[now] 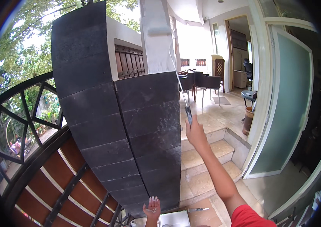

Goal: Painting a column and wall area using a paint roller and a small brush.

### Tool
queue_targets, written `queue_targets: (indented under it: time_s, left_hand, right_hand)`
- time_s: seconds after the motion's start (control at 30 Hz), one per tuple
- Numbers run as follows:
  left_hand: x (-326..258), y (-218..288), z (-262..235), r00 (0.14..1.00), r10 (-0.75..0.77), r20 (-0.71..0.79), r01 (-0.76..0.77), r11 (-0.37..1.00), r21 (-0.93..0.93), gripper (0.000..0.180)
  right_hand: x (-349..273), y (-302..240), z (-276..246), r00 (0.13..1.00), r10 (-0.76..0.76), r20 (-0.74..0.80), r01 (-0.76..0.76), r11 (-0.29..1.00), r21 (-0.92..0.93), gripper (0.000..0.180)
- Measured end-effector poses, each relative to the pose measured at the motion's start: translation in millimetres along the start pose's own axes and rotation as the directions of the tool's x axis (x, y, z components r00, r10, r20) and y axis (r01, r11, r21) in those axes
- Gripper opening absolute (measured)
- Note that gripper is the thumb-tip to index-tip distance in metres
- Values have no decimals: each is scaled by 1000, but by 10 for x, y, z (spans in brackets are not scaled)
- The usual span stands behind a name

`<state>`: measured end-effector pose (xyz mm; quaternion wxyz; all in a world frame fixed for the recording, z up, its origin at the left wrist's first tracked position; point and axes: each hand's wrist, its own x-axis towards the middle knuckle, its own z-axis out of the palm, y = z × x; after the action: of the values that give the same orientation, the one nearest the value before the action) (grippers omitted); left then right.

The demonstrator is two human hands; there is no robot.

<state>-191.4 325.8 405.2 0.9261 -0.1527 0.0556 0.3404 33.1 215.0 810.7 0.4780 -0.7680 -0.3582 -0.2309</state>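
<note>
My right hand [195, 132] grips the dark handle of a long-framed paint roller [188, 113], raised out in front of me. Its thin metal rod runs up to the pale roller sleeve [159, 30], which lies across the white-grey column [162, 53] above the dark tiles. Low in the view, my left hand [152, 207] is held palm up with its fingers spread, whitish smears on the skin and nothing in it. Just beside it is a white tray [174, 220], partly cut off by the lower edge.
Dark tiled wall [149, 125] stands before me. A wood-and-metal gate [62, 170] is at left. Stone steps [209, 159] rise to chairs [207, 81]. A frosted glass door [285, 102] is at right. Cardboard [207, 217] on the floor bears a flat-bladed tool [196, 209].
</note>
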Motion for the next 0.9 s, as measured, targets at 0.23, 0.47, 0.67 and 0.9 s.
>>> queue_targets:
  time_s: [0.23, 0.47, 0.67, 0.9]
  left_hand:
    - [57, -24, 92, 1000, -9, 11, 10, 999, -33, 61]
    - [39, 11, 52, 1000, 17, 11, -16, 998, -59, 62]
    - [-76, -118, 129, 1000, 9, -3, -9, 1000, -6, 61]
    - [-87, -67, 39, 999, -38, -38, 37, 999, -19, 60]
  right_hand:
    - [1296, -677, -215, 981, -147, -129, 135, 986, -102, 33]
    - [2191, -1503, -769, 973, -188, -132, 161, 968, -192, 38]
    - [1962, -1726, -978, 996, -89, -17, 90, 996, 9, 34]
    - [1119, -993, -463, 994, -105, -14, 105, 994, -15, 30]
